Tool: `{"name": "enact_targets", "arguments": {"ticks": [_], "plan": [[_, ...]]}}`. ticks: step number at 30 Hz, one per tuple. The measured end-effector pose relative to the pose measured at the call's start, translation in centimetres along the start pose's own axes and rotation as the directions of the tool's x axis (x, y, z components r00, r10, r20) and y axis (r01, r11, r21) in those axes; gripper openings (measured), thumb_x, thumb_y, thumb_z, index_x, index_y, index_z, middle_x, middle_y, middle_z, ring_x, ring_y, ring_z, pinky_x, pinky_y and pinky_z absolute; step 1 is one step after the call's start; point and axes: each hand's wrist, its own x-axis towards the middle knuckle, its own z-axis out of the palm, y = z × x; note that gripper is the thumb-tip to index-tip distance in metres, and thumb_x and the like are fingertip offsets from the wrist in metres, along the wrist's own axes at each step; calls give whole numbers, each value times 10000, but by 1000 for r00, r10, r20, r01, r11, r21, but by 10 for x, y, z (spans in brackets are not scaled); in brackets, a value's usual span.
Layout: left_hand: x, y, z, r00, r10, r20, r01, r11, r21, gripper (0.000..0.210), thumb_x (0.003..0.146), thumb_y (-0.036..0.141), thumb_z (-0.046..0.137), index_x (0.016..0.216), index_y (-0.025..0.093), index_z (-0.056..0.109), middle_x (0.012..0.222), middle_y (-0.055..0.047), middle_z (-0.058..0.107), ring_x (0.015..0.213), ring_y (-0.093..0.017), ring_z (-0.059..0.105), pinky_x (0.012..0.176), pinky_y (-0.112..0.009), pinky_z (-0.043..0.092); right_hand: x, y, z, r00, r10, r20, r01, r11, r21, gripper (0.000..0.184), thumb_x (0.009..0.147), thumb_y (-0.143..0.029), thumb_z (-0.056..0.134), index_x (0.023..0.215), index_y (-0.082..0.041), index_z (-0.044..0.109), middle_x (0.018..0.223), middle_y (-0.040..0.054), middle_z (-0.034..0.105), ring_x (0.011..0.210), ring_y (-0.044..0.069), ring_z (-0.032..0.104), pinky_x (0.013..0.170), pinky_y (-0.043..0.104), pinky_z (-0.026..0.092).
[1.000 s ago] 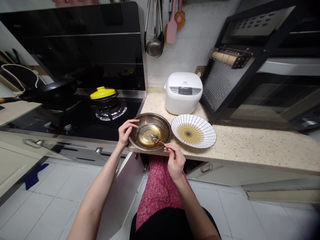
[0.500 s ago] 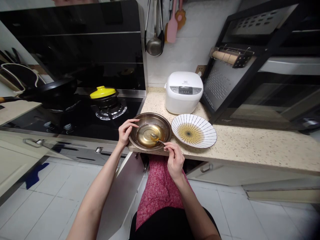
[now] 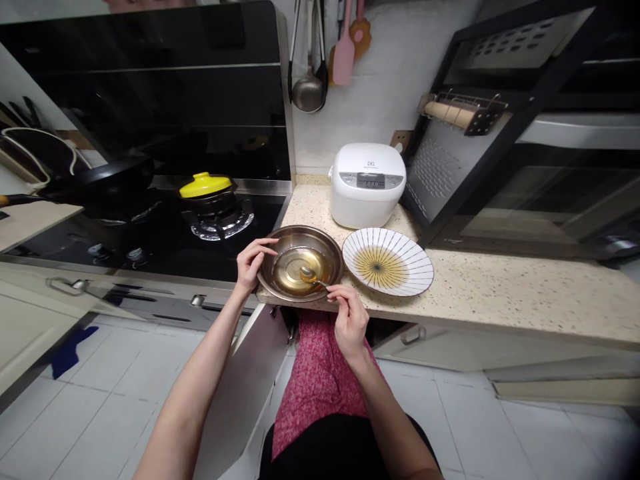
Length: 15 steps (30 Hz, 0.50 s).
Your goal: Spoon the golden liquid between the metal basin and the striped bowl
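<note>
A shallow stainless steel basin sits at the counter's front edge, with a clear yellowish liquid in its bottom. My left hand grips its left rim, fingers reaching over the inside. Between the thumb and fingers of my right hand is the handle of a metal spoon. The spoon's bowl is inside the basin, low over or in the liquid; which one I cannot tell. Just right of the basin lies a white plate with dark radiating lines and a yellow-brown centre.
Behind the plate stands a white rice cooker. On the left, the gas stove carries a small pot with a yellow lid and a black wok. A cabinet door hangs open below the basin. A black rack rises at right.
The spoon's bowl has shifted very slightly within the basin. Both hands, the basin and the plate stay practically where they were.
</note>
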Motion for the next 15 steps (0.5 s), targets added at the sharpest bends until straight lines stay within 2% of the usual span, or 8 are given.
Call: {"name": "enact_targets", "arguments": {"ticks": [10, 15], "plan": [[0, 0, 0, 1000, 2, 0, -2, 1000, 5, 409, 1020, 480, 530, 867, 209, 796, 1173, -114, 790, 1089, -304, 720, 982, -476, 540, -1, -1, 1, 1000, 23, -10, -23, 999, 25, 253, 1046, -123, 465, 922, -210, 666, 912, 44, 754, 810, 147, 720, 673, 267, 611], [0, -1, 0, 1000, -20, 2, 20, 1000, 23, 443, 1016, 517, 520, 856, 206, 792, 1176, -121, 788, 1094, -311, 720, 985, -485, 542, -3, -1, 0, 999, 15, -30, -15, 1000, -3, 247, 1047, -119, 468, 932, -212, 666, 910, 45, 751, 857, 156, 729, 751, 294, 623]]}}
